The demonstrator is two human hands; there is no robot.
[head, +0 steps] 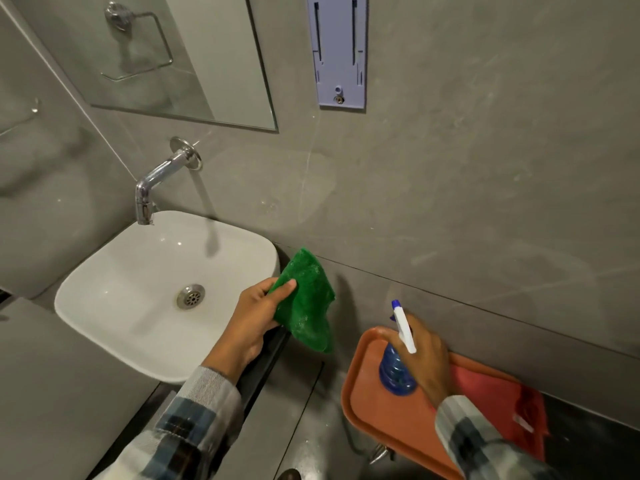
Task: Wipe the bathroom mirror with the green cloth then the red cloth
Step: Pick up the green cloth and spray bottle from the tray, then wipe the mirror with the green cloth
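My left hand (254,320) grips the green cloth (308,303), which hangs in the air just right of the sink. My right hand (427,358) is closed around a blue spray bottle (394,374) with a white nozzle, its base on or just above the orange tray (381,420). The red cloth (498,400) lies flat in the tray's right half, partly hidden by my right forearm. The mirror (194,64) hangs on the grey wall at the upper left, above the tap.
A white basin (114,299) sits below a chrome wall tap (156,183). A pale purple wall bracket (337,50) is mounted right of the mirror. The tray rests on a dark counter (588,441) along the wall.
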